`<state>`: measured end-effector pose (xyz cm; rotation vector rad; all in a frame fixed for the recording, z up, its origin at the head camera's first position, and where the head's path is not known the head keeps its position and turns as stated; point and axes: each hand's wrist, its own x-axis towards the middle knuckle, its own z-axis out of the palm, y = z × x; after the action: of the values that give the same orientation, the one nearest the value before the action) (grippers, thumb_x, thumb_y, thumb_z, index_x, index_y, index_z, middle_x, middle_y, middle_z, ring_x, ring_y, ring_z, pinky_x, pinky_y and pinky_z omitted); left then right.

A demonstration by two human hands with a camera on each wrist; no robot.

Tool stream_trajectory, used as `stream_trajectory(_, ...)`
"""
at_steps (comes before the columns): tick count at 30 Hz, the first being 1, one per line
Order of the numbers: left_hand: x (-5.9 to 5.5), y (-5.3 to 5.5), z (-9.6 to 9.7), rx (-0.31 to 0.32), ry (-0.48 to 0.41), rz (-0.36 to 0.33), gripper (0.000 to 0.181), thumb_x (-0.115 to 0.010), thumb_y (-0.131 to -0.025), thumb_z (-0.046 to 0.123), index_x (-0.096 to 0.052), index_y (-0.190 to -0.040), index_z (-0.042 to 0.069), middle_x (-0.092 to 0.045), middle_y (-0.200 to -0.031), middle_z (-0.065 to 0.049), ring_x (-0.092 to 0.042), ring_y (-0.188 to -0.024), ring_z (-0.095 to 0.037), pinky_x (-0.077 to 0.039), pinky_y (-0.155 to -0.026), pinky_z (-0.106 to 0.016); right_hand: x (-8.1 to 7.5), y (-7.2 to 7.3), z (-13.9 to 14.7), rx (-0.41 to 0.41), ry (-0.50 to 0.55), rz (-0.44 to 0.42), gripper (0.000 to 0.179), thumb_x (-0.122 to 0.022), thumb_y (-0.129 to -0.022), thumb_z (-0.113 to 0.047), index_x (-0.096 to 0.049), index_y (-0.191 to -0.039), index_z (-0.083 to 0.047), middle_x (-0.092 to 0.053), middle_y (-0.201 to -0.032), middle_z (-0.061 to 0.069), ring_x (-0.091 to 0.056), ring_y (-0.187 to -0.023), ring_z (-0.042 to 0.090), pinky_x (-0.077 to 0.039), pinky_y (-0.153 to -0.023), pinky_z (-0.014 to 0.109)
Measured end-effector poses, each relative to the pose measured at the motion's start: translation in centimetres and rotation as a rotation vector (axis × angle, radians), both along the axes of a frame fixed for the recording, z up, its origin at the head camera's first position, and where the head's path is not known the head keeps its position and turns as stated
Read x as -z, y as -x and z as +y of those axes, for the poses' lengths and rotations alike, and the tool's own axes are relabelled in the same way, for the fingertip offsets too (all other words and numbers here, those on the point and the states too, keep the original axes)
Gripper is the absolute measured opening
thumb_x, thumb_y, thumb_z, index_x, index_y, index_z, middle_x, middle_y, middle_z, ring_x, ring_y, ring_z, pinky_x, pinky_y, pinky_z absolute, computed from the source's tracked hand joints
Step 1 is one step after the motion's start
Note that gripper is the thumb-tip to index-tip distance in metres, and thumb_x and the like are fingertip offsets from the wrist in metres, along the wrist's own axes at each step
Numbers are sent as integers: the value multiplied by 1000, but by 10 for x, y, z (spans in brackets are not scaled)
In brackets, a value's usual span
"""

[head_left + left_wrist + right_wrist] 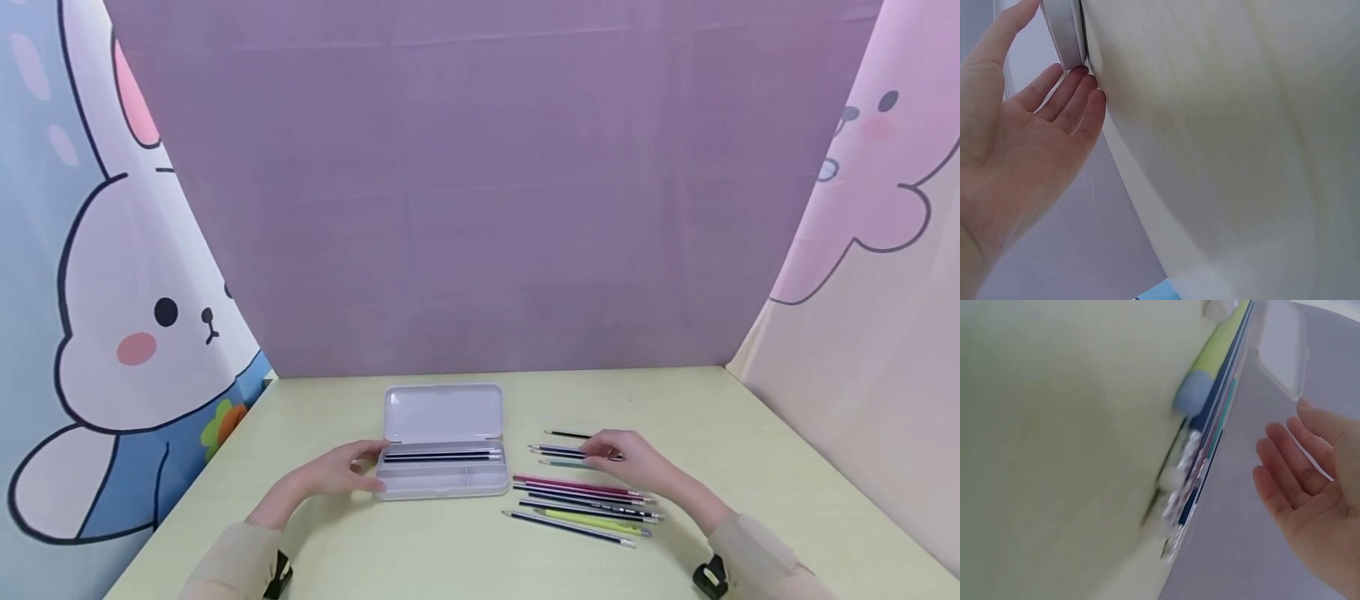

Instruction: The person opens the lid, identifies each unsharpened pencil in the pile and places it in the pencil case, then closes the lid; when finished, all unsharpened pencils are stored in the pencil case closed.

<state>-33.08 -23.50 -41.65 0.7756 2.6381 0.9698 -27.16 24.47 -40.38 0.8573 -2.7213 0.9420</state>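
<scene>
A white pencil case (486, 481) lies with its lid (442, 412) raised at the back. Dark striped pencils (441, 457) lie in its long rear compartment; the front ones show bare floor. My left hand (341, 471) holds the case's left end, thumb at the front corner and fingers at the back corner. To the right, my right hand (630, 458) hovers over the rear pencils (551, 451), fingers loosely bent and partly hiding them. In the right wrist view, the fingers (1279, 469) are spread apart with no pencil seen between them.
In front of the right hand lies a loose row of striped and red pencils (577, 485), with a yellow-green stick with a blue end (592, 522) among them. One dark pencil (570, 528) lies nearest the front. A purple cloth (495, 208) hangs behind the pale table (420, 550).
</scene>
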Motion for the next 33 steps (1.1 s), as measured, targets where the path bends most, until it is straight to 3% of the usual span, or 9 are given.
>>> stream_trajectory(6,0,1,0,4,-5,0,75,-74,-79,32,-41,-137,-2,-44,-138,-24,-45,-123,-42,-40,-100,-56,4,-3,13,1,-21,-20,22,-64,-89,-20,-67,-103,-3,-69,-91,2,-60,-78,2,-54,-69,20)
stream_trajectory(16,-3,1,1,3,6,6,75,-74,-79,32,-41,-137,-2,-45,-138,-24,-45,-122,-42,-41,-100,-56,9,-6,20,-60,-18,33,10,-67,-86,-13,-67,-89,-4,-67,-78,-2,-53,-67,-2,-50,-58,17)
stream_trajectory(25,-2,0,1,15,-6,12,75,-74,-79,31,-41,-137,-3,-45,-137,-25,-45,-123,-42,-41,-100,-55,11,-6,18,-94,-93,2,8,-66,-86,-10,-68,-89,-3,-67,-82,3,-58,-73,2,-53,-64,19)
stream_trajectory(33,-2,-5,0,39,-24,23,75,-74,-79,29,-40,-136,-7,-45,-136,-28,-46,-121,-44,-42,-98,-56,14,-4,18,-71,-148,-12,7,-66,-86,-13,-67,-83,-8,-63,-80,-4,-54,-71,-2,-51,-63,18)
